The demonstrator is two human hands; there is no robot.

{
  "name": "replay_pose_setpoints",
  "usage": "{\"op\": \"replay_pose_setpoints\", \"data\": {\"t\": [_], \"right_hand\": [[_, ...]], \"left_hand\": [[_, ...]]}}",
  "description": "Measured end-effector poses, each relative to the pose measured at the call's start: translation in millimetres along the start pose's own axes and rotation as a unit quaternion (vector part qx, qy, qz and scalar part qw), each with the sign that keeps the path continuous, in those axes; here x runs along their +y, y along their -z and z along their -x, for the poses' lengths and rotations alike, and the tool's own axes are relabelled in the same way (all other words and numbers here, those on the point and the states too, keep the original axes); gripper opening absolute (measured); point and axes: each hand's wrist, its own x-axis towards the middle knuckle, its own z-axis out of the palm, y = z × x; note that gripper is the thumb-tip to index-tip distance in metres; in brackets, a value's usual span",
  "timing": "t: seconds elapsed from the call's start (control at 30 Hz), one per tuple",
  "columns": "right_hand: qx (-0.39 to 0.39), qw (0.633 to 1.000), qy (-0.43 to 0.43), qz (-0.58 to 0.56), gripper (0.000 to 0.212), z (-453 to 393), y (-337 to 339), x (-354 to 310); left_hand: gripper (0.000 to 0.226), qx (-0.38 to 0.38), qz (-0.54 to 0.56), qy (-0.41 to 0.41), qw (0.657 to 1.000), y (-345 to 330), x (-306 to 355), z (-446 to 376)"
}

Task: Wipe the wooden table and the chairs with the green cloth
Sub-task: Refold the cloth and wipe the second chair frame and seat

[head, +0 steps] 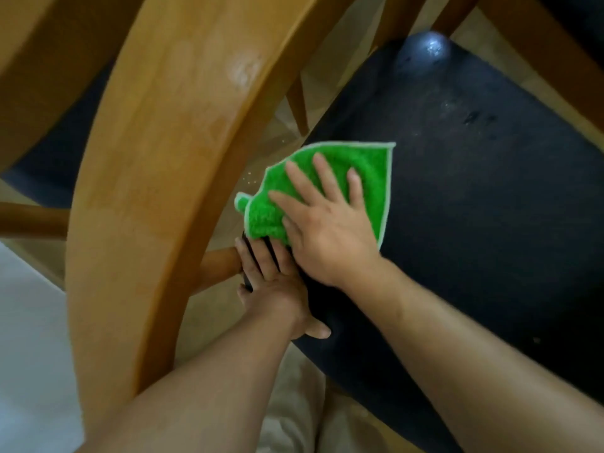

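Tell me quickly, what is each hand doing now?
Left hand: grips the edge of the black chair seat.
Right hand: open, fingers flat, pressing the green cloth on the seat.

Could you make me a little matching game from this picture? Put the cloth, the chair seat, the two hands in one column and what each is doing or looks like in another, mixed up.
Things:
1. green fluffy cloth
2. black padded chair seat
3. right hand
4. left hand

States:
A. grips the seat's near edge
B. pressed flat on the seat
C. lies flat, fingers spread, on the cloth
D. speckled with dust and marks

Pairs: 1-B, 2-D, 3-C, 4-A
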Motion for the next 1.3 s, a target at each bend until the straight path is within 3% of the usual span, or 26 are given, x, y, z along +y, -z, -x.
{"op": "replay_pose_setpoints", "data": {"t": [0.1, 0.17, 0.3, 0.43, 0.63, 0.77, 0.9, 1.03, 1.2, 1.3], "right_hand": [[-0.026, 0.998, 0.057, 0.002, 0.045, -3.7, 5.3, 14.9], [-0.006, 0.998, 0.048, 0.037, 0.047, -27.5, 21.1, 47.6], [0.078, 0.988, -0.13, 0.04, 0.049, -68.2, 57.5, 107.2], [0.098, 0.969, -0.227, 0.003, 0.05, -74.1, 48.5, 76.3], [-0.001, 1.0, -0.017, -0.019, 0.048, -2.5, -4.8, -19.3], [-0.016, 0.998, 0.065, 0.002, 0.049, -1.5, 7.7, 25.4], [0.052, 0.993, -0.097, 0.044, 0.054, -18.5, 46.2, 108.7], [0.102, 0.958, -0.267, 0.018, 0.056, -20.2, 71.3, 162.1], [0.153, 0.88, -0.443, -0.071, 0.052, -49.8, 70.2, 139.4], [0.15, 0.889, -0.424, -0.085, 0.054, -71.4, 66.1, 107.1]], "left_hand": [[0.17, -0.004, 0.001, 0.013, 1.0, 0.0, 0.5, 0.6], [0.171, 0.013, 0.01, 0.02, 1.0, -0.4, 2.1, 3.3], [0.171, 0.024, 0.008, 0.013, 1.0, -3.2, 3.1, 2.4], [0.172, 0.009, -0.001, 0.029, 1.0, -2.1, 4.3, 2.3], [0.167, -0.012, -0.023, 0.016, 1.0, -0.2, -0.1, 3.5], [0.17, -0.011, -0.011, 0.033, 0.999, 1.3, 1.0, 4.8], [0.172, -0.004, 0.011, 0.032, 0.999, 0.7, 4.6, 5.0], [0.171, -0.009, 0.017, 0.03, 0.999, 1.9, 5.3, 4.6], [0.174, 0.009, 0.01, 0.036, 0.999, -2.0, 4.8, 4.1], [0.175, 0.012, 0.008, 0.045, 0.999, -2.8, 5.5, 1.9]]}}
